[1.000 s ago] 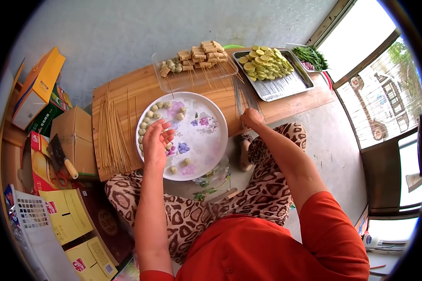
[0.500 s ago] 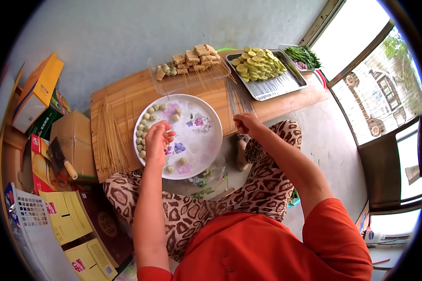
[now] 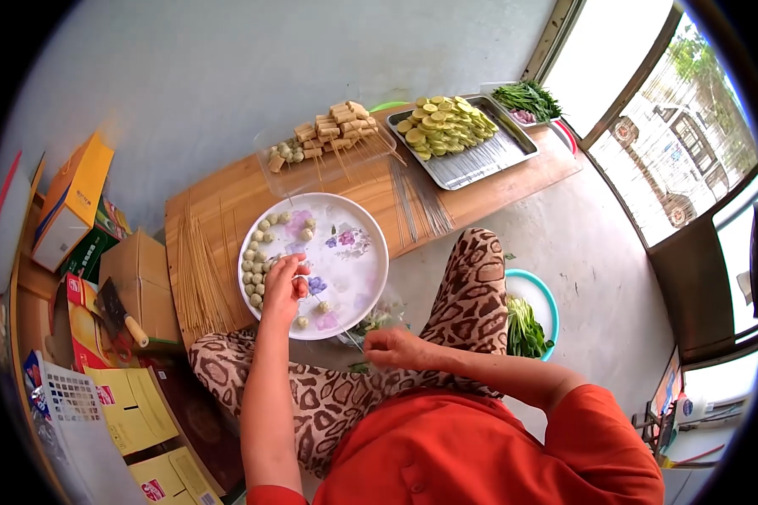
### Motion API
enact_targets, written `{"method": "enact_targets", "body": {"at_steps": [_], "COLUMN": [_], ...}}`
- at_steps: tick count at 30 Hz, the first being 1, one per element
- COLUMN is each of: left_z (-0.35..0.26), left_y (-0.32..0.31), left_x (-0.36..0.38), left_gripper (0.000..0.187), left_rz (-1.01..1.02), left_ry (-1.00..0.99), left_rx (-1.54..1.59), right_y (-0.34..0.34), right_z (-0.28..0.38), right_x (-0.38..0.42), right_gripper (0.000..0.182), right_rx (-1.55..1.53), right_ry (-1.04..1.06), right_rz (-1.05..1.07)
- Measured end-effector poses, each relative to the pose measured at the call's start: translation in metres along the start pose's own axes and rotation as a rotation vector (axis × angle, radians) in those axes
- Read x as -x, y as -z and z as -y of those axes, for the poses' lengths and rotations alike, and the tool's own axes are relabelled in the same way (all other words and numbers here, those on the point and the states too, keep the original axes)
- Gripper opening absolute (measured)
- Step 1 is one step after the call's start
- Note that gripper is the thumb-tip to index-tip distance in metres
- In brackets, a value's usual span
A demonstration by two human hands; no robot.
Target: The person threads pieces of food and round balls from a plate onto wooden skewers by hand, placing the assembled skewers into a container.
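Observation:
My left hand (image 3: pixel 286 284) is over the left part of a round white floral tray (image 3: pixel 366 286), beside several small pale green balls (image 3: pixel 248 266). Its fingers are curled together; what they hold is hidden. My right hand (image 3: pixel 393 348) is closed in front of the tray, above my lap. From its fingers a thin skewer (image 3: pixel 353 339) points up and left toward the tray's edge. Two balls (image 3: pixel 313 315) lie near the tray's front edge, and two more (image 3: pixel 308 229) near its back. Bamboo skewers (image 3: pixel 195 278) lie on the wooden table left of the tray.
Behind stand a clear tray of skewered tan pieces (image 3: pixel 337 126) and a metal tray (image 3: pixel 480 164) with green slices (image 3: pixel 446 124). Thin metal skewers (image 3: pixel 421 202) lie nearby. A teal-rimmed bowl (image 3: pixel 554 316) of greens is on the floor at right. Boxes and a cleaver (image 3: pixel 120 311) are at left.
My right hand has moved from beside the metal skewers down and left to my lap, and a thin skewer now shows at its fingers. My left hand's fingers have curled in. The view has shifted.

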State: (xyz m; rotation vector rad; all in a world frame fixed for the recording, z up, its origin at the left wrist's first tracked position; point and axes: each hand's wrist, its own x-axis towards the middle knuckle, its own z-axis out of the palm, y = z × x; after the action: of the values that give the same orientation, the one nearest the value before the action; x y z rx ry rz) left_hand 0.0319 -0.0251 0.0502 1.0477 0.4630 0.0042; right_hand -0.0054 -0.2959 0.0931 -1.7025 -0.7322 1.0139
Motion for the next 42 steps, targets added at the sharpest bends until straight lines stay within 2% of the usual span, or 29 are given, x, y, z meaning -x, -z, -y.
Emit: {"method": "enact_targets", "body": {"at_steps": [2, 5, 8, 11, 12, 15, 16, 19, 20, 22, 23, 24, 27, 32, 34, 38, 39, 42], "left_z": [-0.005, 0.001, 0.01, 0.009, 0.012, 0.011, 0.011, 0.004, -0.001, -0.012, -0.015, -0.018, -0.019, -0.006, -0.007, -0.018, -0.021, -0.028], "left_y": [-0.006, -0.012, -0.02, -0.012, -0.006, 0.018, 0.021, 0.017, 0.009, -0.008, -0.015, -0.024, -0.045, -0.041, -0.028, -0.006, -0.002, 0.004], "left_x": [0.005, 0.012, 0.024, 0.024, 0.021, 0.004, 0.001, -0.015, -0.018, -0.025, -0.03, -0.038, -0.065, -0.104, -0.111, -0.122, -0.123, -0.126], "left_gripper": [0.017, 0.017, 0.027, 0.036, 0.035, 0.031, 0.031, 0.023, 0.023, 0.024, 0.025, 0.025, 0.026, 0.024, 0.025, 0.025, 0.031, 0.03], "left_rz": [-0.009, 0.137, 0.258, 0.187, 0.105, -0.178, -0.187, -0.317, -0.321, -0.186, -0.114, -0.114, -0.008, 0.144, 0.12, 0.104, 0.127, 0.116], "left_ry": [-0.002, 0.007, 0.119, 0.096, -0.007, -0.11, -0.107, -0.34, -0.34, -0.6, -0.693, -0.694, -0.854, -0.874, -1.019, -0.988, -0.843, -0.849], "left_rx": [-0.001, -0.033, -0.104, -0.128, -0.131, -0.191, -0.195, -0.771, -0.777, -1.22, -1.278, -1.283, -1.663, -1.915, -1.987, -1.989, -2.025, -2.027], "right_y": [0.003, 0.003, 0.01, 0.021, 0.027, 0.046, 0.051, 0.056, 0.056, 0.053, 0.051, 0.05, 0.048, 0.053, 0.054, 0.055, 0.055, 0.052], "right_z": [0.003, 0.004, -0.008, -0.015, -0.023, -0.033, -0.034, -0.039, -0.041, -0.041, -0.042, -0.043, -0.035, -0.03, -0.031, -0.032, -0.03, -0.031], "right_x": [-0.003, -0.011, -0.026, -0.028, -0.028, -0.021, -0.019, -0.024, -0.026, -0.032, -0.035, -0.037, -0.038, -0.033, -0.031, -0.031, -0.032, -0.036], "right_gripper": [0.013, 0.015, 0.015, 0.017, 0.018, 0.018, 0.018, 0.019, 0.019, 0.018, 0.018, 0.018, 0.017, 0.016, 0.017, 0.016, 0.016, 0.016], "right_rx": [-0.038, -0.177, -0.295, -0.317, -0.346, -0.469, -0.502, -0.571, -0.597, -0.626, -0.637, -0.647, -0.676, -0.693, -0.779, -0.888, -0.897, -0.884], "right_ry": [-0.006, -0.048, -0.107, -0.108, -0.074, -0.137, -0.152, -0.138, -0.133, -0.133, -0.122, -0.111, -0.104, -0.113, -0.156, -0.214, -0.224, -0.248], "right_rz": [-0.027, -0.066, -0.105, -0.167, -0.189, -0.28, -0.304, -0.372, -0.4, -0.396, -0.378, -0.362, -0.342, -0.34, -0.347, -0.317, -0.306, -0.302]}}
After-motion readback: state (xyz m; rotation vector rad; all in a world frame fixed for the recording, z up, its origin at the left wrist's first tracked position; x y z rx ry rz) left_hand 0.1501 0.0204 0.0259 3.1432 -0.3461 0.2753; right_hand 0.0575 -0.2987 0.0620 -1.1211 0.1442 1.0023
